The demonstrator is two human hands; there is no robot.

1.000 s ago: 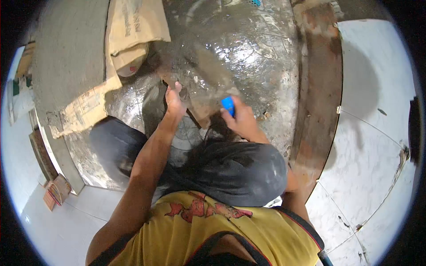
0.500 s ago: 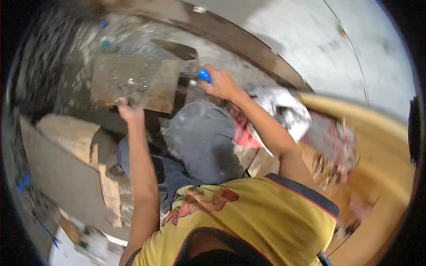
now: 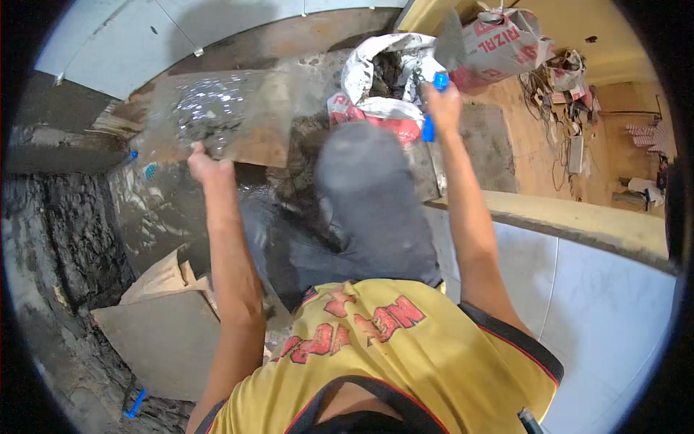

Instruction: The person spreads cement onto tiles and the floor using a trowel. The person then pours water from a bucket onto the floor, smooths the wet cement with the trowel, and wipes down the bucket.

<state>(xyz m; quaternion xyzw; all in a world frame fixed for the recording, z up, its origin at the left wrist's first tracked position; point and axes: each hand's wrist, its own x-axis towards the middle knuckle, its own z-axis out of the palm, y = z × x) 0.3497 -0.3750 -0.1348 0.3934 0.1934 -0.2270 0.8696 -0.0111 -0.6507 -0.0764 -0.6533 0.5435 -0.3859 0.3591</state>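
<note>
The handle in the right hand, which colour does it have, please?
The handle in the right hand is bright blue; the head view shows it best.

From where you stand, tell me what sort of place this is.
Probably an indoor building or tiling site. An open sack holds grey, mortar-like material, the left hand grips a flat slab smeared with wet grey paste, and the right hand holds a blue-handled tool.

Looked wet and glossy across the slab (image 3: 264, 108), kinda shiny plastic on the blue handle (image 3: 429, 129), crinkly on the white sack (image 3: 359, 66), soft matt cloth on the yellow shirt (image 3: 405, 354), super rough on the dark ground (image 3: 72, 246).
</note>
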